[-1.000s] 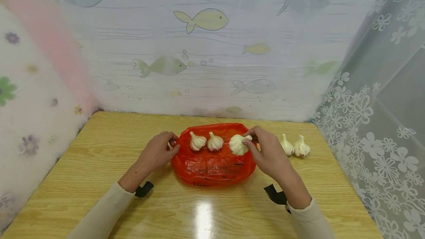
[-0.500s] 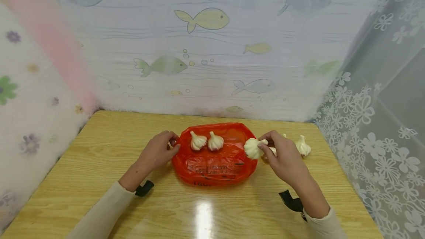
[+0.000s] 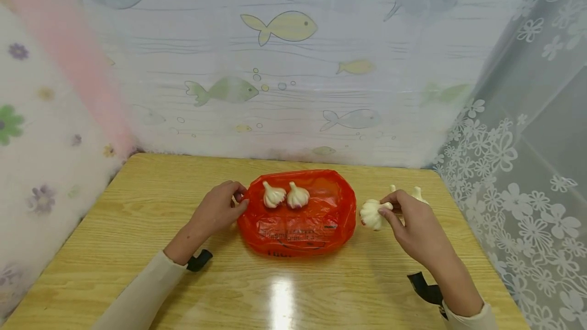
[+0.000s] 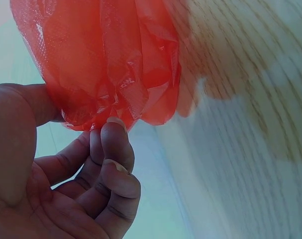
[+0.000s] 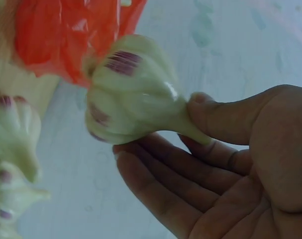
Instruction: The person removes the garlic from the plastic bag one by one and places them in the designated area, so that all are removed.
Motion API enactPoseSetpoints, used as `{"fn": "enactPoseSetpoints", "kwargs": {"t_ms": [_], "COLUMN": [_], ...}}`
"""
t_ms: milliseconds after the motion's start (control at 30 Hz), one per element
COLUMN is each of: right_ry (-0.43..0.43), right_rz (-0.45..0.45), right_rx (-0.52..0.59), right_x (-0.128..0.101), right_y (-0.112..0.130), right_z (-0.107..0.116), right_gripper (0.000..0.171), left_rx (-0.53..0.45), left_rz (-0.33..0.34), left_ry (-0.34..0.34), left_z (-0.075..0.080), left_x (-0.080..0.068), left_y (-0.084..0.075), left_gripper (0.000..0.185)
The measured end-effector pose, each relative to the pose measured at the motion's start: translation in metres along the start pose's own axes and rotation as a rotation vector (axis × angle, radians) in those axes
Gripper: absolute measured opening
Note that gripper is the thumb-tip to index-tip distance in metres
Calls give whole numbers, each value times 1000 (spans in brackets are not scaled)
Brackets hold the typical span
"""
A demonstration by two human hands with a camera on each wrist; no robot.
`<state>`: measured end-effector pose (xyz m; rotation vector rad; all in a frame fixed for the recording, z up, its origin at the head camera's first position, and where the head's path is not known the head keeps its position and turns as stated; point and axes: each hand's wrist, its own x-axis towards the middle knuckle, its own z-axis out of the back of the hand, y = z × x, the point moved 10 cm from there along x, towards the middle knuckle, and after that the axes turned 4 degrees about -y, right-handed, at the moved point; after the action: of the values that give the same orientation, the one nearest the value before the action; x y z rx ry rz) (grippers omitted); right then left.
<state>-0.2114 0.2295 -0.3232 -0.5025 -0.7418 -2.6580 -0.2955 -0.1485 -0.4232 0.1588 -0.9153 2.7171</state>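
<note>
The left hand (image 3: 219, 211) pinches the bunched left edge of the red thin plastic bag (image 3: 298, 223) between thumb and curled fingertips (image 4: 113, 137); the bag lies flat on the light wooden bench (image 3: 137, 248). Two white garlic bulbs (image 3: 285, 195) rest side by side on the bag's far half. The right hand (image 3: 409, 223) pinches a third white garlic bulb (image 3: 370, 214) by its stem between thumb and fingers, holding it just right of the bag, clear of the plastic. More white garlic bulbs (image 3: 417, 194) lie on the bench behind the right hand, partly hidden by it
</note>
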Motion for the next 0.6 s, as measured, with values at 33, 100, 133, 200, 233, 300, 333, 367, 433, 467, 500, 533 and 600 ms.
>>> {"fn": "enactPoseSetpoints", "kwargs": {"t_ms": [33, 100, 133, 200, 233, 300, 333, 367, 433, 467, 500, 533, 600], "right_ry": [9, 27, 36, 47, 51, 46, 45, 42, 40, 45, 52, 60, 79], "right_rz": [-9, -31, -41, -55, -59, -59, -59, -57, -54, -58, -67, -79, -104], "right_rx": [-3, -11, -16, -33, -39, -55, -58, -62, -67, -65, -68, -69, -73], "right_x": [-1, -1, -2, -2, -3, -3, -4, -4, -5, -5, -6, -6, -7], "right_y": [-2, -7, -10, -16, -19, -25, -27, -29, -32, -34, -36, -38, -43], "right_z": [2, 7, 9, 14, 16, 20, 22, 24, 27, 28, 29, 29, 30], "right_gripper": [17, 17, 17, 16, 16, 15, 14, 14, 14, 14, 14, 13, 13], "left_rx": [-1, -4, -3, -3, -3, -2, -1, -1, -2, -3, -3, -3, -3], "left_rz": [1, 0, 0, -1, -1, -2, -3, -4, -7, -8, -9, -10, -12], "left_ry": [0, 0, 0, 0, 0, 0, -1, -1, -3, -5, -7, -10, -14], "left_z": [0, 0, 0, 0, 0, 0, 0, 0, 0, 1, 1, 1, 1], "left_x": [0, 0, 0, 0, 0, 0, 0, 0, 0, 0, 0, 0, 0], "left_y": [0, 0, -1, -1, -1, -1, -1, -1, -1, -1, -1, -1, -1], "left_gripper": [19, 19, 19, 18, 18, 18, 18, 18, 18, 18, 17, 17, 17]}}
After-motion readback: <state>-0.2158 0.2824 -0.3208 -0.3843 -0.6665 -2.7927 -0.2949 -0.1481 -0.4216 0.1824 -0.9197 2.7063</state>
